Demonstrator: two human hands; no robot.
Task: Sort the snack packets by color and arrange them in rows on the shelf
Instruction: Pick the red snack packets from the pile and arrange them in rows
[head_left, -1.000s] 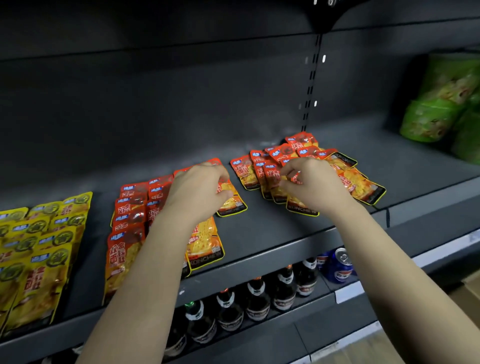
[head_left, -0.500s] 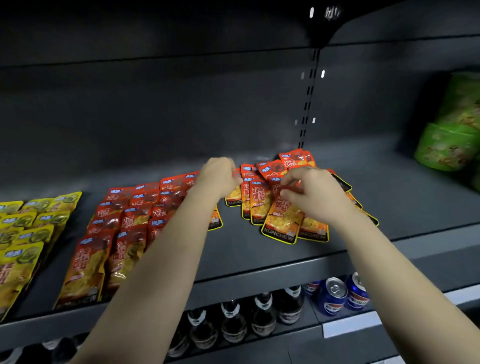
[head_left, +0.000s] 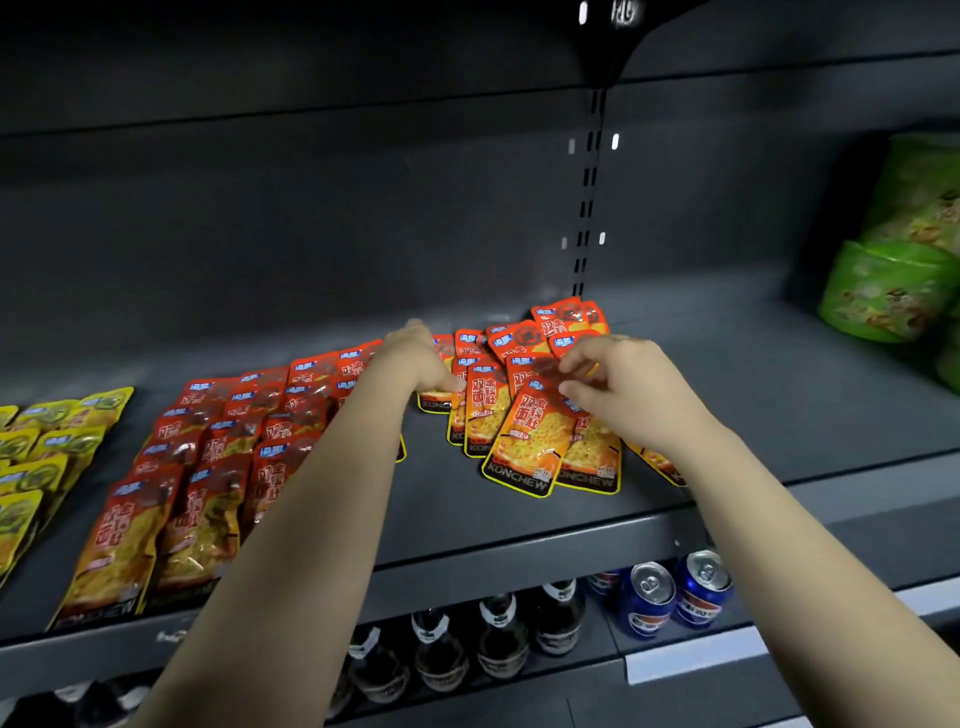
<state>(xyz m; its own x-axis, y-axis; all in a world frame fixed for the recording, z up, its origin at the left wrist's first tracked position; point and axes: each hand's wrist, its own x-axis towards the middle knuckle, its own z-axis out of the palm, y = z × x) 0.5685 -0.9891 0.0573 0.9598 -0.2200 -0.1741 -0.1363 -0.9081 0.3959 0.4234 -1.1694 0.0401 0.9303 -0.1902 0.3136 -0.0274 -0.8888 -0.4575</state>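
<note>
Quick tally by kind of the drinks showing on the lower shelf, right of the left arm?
Dark glass bottles with white neck labels: 4
Blue metal cans: 3, one partly hidden
Total: 7

Glossy plastic packets (head_left: 524, 441) (foil-like sheen), matt metal shelf (head_left: 519, 525)
</note>
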